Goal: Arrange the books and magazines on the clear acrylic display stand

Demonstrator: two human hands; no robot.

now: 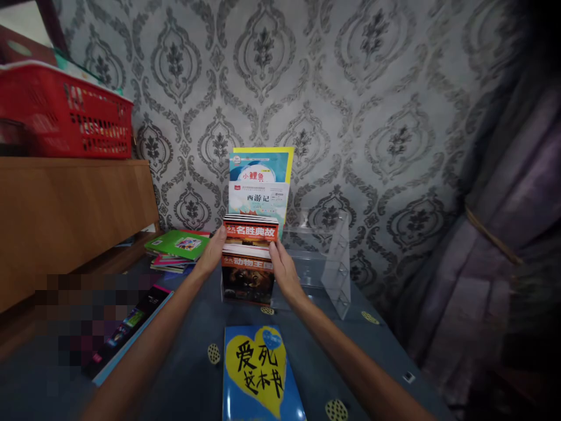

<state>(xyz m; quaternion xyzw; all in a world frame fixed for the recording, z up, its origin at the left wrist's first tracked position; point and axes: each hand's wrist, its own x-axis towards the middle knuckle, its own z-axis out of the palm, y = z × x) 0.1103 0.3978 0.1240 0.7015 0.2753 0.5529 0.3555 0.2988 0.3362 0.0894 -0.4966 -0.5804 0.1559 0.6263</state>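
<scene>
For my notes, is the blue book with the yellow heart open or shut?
Shut: the blue book with yellow heart lies cover up, no inside pages showing.

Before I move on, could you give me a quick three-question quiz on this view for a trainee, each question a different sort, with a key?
1. True or false: the red plastic basket stands on the brown wooden cabinet.
2. Which lies directly in front of the clear plastic rack: (a) a green-covered book; (b) the blue book with a yellow heart; (c) the red plastic basket?
3. What do the left hand and right hand hold between them?

Key: 1. True. 2. b. 3. The upper red-banded book with white lettering, gripped at opposite sides.
</scene>
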